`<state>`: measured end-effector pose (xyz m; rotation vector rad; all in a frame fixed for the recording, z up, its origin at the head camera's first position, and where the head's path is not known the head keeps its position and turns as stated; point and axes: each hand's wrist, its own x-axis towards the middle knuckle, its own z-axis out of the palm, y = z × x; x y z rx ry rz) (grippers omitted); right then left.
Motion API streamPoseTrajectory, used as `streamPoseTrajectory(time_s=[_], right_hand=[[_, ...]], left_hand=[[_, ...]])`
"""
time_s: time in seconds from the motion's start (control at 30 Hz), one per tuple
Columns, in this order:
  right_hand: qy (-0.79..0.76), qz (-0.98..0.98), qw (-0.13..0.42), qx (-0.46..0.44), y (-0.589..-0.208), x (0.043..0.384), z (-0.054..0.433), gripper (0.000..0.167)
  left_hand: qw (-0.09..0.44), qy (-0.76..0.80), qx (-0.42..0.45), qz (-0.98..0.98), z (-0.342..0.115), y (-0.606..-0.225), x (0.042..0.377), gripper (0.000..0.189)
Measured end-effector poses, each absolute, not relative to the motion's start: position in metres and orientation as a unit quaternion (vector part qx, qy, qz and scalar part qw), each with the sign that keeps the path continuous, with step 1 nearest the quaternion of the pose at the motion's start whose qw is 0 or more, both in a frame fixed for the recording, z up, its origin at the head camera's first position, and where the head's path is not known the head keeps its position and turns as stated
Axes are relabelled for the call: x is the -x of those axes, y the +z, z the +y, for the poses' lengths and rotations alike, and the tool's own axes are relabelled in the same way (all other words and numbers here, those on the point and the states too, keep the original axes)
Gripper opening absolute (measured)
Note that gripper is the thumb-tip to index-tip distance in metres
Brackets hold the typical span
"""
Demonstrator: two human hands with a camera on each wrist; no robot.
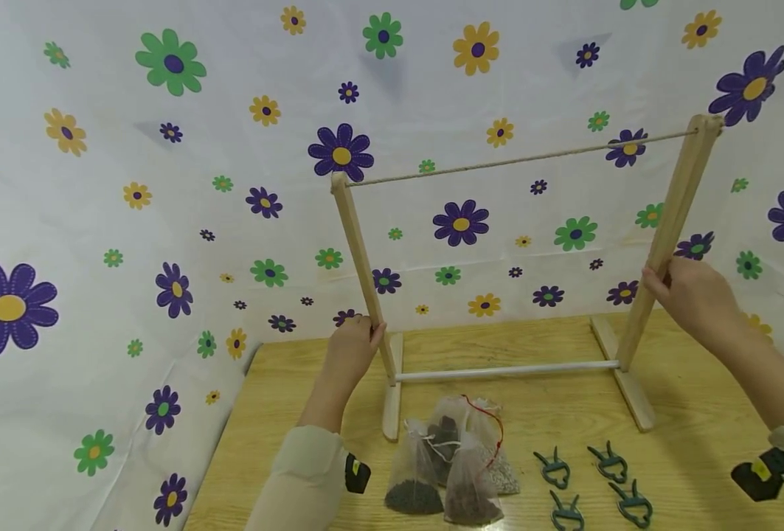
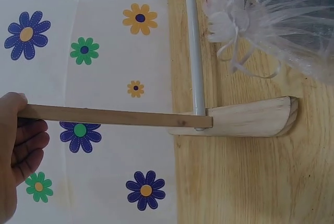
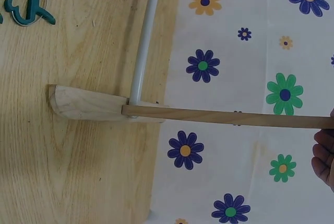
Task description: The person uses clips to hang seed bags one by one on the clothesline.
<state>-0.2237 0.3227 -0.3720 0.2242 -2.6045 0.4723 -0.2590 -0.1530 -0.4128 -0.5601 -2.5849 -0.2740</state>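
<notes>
— Starting nearest the lens: seeing what?
— Seeing pale L sleeve (image 1: 302, 476), plus flowered cloth (image 1: 99, 295) running down far L & round behind everything.
— Moving R: doing what w/ L hand (image 1: 352, 346)?
— Gripping L post (image 2: 115, 115) of wooden frame (image 1: 358, 254) partway up, pressing thumb on one side & curling fingers under the other, per L wrist view.
— Holding frame where?
— Standing it on wood-grain table (image 1: 275, 413), nr. cloth at back.
— Finding what in mid?
— Spotting mesh bags (image 1: 461, 464), seemingly four, bunched in front of frame, showing dk. & pale fill, w/ red string (image 1: 500, 428) on one. Also noting white rod (image 1: 507, 371) running btwn posts nr. base, & cord (image 1: 518, 159) stretching btwn tops.
— Continuing R?
— Passing four dk. green clips (image 1: 613, 466), lying approx. 2 x 2, apart from bags.
— Finishing where?
— Reaching R hand (image 1: 700, 302), gripping R post (image 1: 674, 214) partway up, laying thumb on inner side, curling fingers round; partly cut off in R wrist view.
</notes>
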Motion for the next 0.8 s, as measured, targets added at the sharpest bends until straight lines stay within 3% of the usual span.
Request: streamPoseTrajectory(time_s=[0.4, 0.53, 0.7, 0.8], right_hand=[[0.191, -0.955, 0.22, -0.055, -0.381, 0.225, 0.323, 0.029], [0.184, -0.961, 0.203, -0.044, -0.38, 0.221, 0.323, 0.041], [0.174, -0.971, 0.163, -0.032, -0.384, 0.213, 0.322, 0.062], [0.17, -0.973, 0.15, -0.031, -0.388, 0.208, 0.322, 0.062]], left_hand=[[0.182, -0.132, 0.18, -0.957, -0.148, -0.42, 0.258, 0.031], [0.171, -0.132, 0.152, -0.964, -0.146, -0.422, 0.25, 0.033], [0.216, -0.105, 0.175, -0.955, -0.147, -0.425, 0.231, 0.03], [0.247, -0.096, 0.207, -0.942, -0.146, -0.426, 0.219, 0.027]])
